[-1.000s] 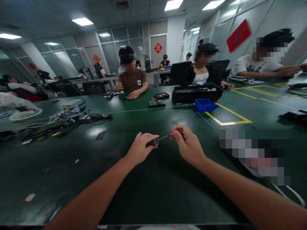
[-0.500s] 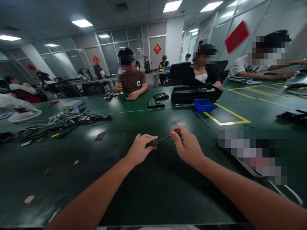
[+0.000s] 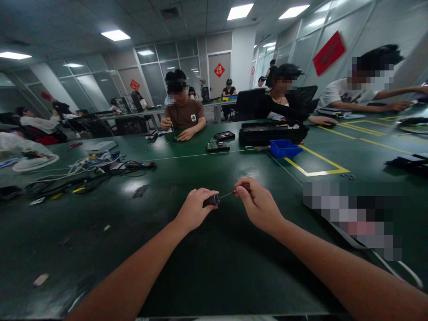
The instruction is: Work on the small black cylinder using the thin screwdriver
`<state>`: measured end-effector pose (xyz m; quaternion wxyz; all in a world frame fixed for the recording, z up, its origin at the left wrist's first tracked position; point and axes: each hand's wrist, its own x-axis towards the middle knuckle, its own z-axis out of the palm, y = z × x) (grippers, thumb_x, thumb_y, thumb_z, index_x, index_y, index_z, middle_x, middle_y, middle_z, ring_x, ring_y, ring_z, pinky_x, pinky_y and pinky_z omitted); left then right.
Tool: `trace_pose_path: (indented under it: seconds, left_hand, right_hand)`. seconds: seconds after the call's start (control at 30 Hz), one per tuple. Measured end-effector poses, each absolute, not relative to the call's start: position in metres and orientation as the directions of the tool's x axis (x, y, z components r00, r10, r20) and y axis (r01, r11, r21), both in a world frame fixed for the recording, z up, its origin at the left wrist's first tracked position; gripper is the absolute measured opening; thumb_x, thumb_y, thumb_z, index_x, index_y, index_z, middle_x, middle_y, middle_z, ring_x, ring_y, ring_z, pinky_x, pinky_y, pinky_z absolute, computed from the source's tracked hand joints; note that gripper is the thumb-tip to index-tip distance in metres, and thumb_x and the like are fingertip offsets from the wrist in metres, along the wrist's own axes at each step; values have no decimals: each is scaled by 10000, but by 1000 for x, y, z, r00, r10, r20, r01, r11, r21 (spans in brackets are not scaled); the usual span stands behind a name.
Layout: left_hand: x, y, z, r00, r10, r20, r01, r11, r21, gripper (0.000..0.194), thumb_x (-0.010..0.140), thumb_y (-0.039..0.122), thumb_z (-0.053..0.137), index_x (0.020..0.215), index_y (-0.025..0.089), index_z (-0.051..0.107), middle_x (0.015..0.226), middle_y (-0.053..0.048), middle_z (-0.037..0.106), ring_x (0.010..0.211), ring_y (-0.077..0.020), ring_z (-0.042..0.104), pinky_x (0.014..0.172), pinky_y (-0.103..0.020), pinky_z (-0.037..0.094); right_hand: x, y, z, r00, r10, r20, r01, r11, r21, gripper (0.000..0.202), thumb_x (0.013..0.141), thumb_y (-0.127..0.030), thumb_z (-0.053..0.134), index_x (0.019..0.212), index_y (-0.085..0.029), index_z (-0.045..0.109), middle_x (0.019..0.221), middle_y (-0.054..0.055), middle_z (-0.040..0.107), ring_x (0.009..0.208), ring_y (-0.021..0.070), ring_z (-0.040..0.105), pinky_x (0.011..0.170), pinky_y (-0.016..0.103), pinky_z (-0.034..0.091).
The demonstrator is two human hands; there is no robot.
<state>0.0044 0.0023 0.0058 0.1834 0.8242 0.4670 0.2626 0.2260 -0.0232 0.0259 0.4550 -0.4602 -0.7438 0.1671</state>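
Observation:
My left hand (image 3: 195,206) is closed around a small dark cylindrical part (image 3: 211,200), its round end turned to the right. Between the thumb and fingers of my right hand (image 3: 259,203) is a screwdriver (image 3: 230,193) with a reddish-brown handle and a thin metal shaft. The shaft points left and its tip meets the end face of the cylinder; whether it sits in a screw is too small to tell. Both hands are held over the green tabletop (image 3: 234,276), and the palm side of each is hidden.
Tangled cables (image 3: 96,174) lie at the left. Ahead are circuit boards (image 3: 219,143), a blue tray (image 3: 285,148) and a long black housing (image 3: 272,133). A pixelated item (image 3: 354,218) lies to the right, by a white cord (image 3: 406,272). Several people sit around the table.
My right hand and the screwdriver have shifted very slightly left; the cylinder stays put. Across the table, a co-worker's hand has moved right, away from the black housing.

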Motion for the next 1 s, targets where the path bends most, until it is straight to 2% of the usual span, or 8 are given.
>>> trace_pose_path:
  seconds: [0.17,0.33,0.53,0.63,0.7,0.83,0.9,1.0]
  left_hand:
    - [6,2,6,436,866,244,683,-495,538,407,855,187,714,1248,266,642,1194,-57,656,1132,-246,569,1094,-500,359]
    - [6,4,2,443,863,242,680,-499,537,399,850,195,719,1237,268,653,1176,-56,661,1117,-251,578,1060,-472,391]
    - [2,7,2,347,898,270,620,-436,653,387,822,216,739,1199,257,665,1196,-51,650,1114,-243,591,1004,-397,445]
    - [-1,13,-1,247,937,245,499,-340,797,385,822,252,725,1198,238,642,1178,-63,652,1090,-238,604,993,-386,456]
    - [-2,17,-1,199,962,189,340,-248,907,399,854,275,669,1243,227,593,1171,-75,644,1037,-216,618,954,-366,473]
    - [-1,18,7,166,983,83,46,-92,995,346,891,312,551,1219,203,543,1019,-62,621,798,-151,596,730,-284,478]
    - [0,16,14,190,980,57,94,-76,993,285,879,367,576,1099,187,568,860,-27,591,706,-136,553,646,-257,435]
    - [2,14,25,246,969,29,348,-116,930,326,863,489,611,986,189,588,739,2,563,646,-143,530,607,-265,409]
  right_hand:
    - [225,-22,26,-200,837,509,563,523,-639,127,997,-272,430,1005,-204,537,843,45,675,774,200,675,689,324,494]
    - [226,-22,27,-212,847,488,601,507,-618,131,995,-262,420,999,-197,534,855,57,674,788,213,677,698,335,493]
    - [226,-19,28,-175,874,452,640,450,-622,140,999,-275,421,1001,-198,538,855,57,669,789,219,665,697,343,484]
    - [228,-19,28,-161,880,447,637,439,-634,151,1006,-285,419,1024,-198,542,868,58,673,795,216,661,705,347,485]
    - [229,-19,27,-149,881,450,633,435,-641,157,1009,-295,420,1031,-202,544,874,57,675,800,214,660,708,347,484]
    - [231,-21,29,-134,872,472,639,440,-631,162,1010,-304,423,1020,-207,552,869,51,671,789,209,652,699,343,477]
    - [230,-21,30,-131,869,478,640,442,-629,157,1007,-298,424,1013,-206,552,864,49,670,787,209,652,701,344,477]
    - [230,-21,31,-131,867,481,637,446,-629,146,1003,-284,425,1014,-207,548,875,52,676,803,211,657,720,348,480]
